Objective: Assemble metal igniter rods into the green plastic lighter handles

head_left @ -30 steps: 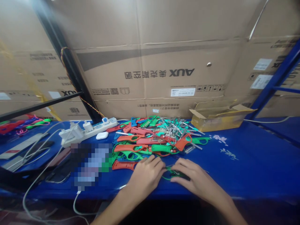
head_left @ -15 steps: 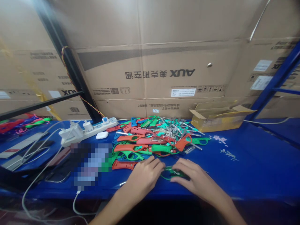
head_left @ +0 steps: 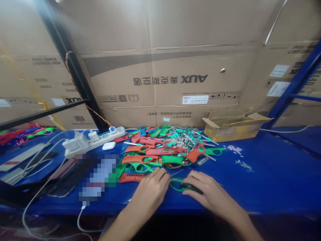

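Observation:
A green plastic lighter casing (head_left: 177, 184) lies low at the front of the blue table, its looped end pointing left. My right hand (head_left: 204, 189) grips its right part between thumb and fingers. Just left of the loop is my left hand (head_left: 156, 184), its fingers curled together; whatever they may hold is hidden. Behind both hands spreads a pile of orange, green and blue casings, among them an orange one (head_left: 137, 159) and a green one (head_left: 173, 159). Metal rods with teal parts (head_left: 188, 139) and wires lie heaped at the back of the pile.
An open cardboard box (head_left: 233, 129) stands at the back right. Small white pieces (head_left: 234, 149) lie in front of it. On the left are a power strip (head_left: 110, 134) with chargers, a white case (head_left: 109, 146), phones and cables. Tall cartons (head_left: 175, 26) stand behind.
My left hand has moved slightly left and down, away from the green casing, so more of its loop shows. My right hand keeps its grip.

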{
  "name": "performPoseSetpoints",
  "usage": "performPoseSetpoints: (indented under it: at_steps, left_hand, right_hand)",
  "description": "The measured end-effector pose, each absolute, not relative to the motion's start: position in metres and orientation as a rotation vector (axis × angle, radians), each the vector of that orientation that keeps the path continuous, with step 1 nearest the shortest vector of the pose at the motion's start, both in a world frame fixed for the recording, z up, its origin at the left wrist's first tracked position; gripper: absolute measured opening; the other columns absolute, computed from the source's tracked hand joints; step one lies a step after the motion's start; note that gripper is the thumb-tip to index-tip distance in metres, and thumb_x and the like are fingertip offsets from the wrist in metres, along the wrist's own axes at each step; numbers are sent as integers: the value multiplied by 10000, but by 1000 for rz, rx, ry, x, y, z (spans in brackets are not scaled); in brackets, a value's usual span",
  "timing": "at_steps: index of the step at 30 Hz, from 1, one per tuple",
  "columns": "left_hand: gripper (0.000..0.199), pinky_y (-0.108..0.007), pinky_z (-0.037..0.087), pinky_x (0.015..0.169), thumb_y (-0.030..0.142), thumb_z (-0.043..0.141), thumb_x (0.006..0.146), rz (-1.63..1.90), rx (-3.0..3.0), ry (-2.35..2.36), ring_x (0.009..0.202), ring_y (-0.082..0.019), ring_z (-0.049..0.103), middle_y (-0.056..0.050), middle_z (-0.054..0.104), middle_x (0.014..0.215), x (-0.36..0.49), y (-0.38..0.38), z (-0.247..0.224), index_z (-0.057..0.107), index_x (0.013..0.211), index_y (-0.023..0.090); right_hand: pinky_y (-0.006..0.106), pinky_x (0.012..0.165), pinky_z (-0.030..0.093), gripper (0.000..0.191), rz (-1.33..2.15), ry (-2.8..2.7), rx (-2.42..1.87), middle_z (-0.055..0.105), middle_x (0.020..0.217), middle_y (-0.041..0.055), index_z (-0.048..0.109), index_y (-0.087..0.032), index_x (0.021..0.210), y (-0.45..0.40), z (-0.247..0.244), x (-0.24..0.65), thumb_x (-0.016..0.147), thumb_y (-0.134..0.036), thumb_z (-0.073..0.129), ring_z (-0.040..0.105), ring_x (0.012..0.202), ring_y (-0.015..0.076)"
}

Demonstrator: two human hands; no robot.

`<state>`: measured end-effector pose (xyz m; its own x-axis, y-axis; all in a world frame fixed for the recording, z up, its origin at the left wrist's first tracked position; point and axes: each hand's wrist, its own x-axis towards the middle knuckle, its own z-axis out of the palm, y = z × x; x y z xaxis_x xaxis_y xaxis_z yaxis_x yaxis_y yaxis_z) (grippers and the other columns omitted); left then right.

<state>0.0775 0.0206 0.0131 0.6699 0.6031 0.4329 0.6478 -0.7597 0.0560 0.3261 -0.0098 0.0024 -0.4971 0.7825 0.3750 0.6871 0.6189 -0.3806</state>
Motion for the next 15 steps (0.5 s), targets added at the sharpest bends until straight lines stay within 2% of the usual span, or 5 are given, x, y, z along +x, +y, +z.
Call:
performPoseSetpoints:
  at_steps: [3,8,12,15]
  left_hand:
    - [173,-338,562,727,153,444,1070,-799,-2763,-1014,871,-227,635,-57,639,955,80,22,11,609,1024,179]
    - [214,-318,561,757,175,401,1090,-978,-2750,-985,885,-204,633,-61,638,956,84,24,9,608,1037,178]
    - [202,-309,561,760,184,410,1089,-978,-2769,-989,882,-198,634,-53,636,944,84,26,7,604,1033,187]
    - [204,-314,557,747,191,408,1091,-921,-2784,-973,870,-203,629,-50,631,939,83,28,4,593,1004,187]
  right_hand:
    - [329,857,558,196,254,-2328,-1160,696,1052,49,691,-242,1142,-10,1,326,1002,-368,636,682,958,212]
    - [346,897,556,284,285,-2303,-1173,711,1082,53,693,-243,1133,-11,2,327,963,-470,662,688,1007,232]
    - [331,901,548,198,310,-2295,-1166,717,1060,39,694,-247,1120,-11,4,326,1049,-365,552,691,987,209]
    - [323,877,550,192,319,-2297,-1162,707,1048,37,704,-249,1114,-10,5,325,1053,-344,549,687,966,204]
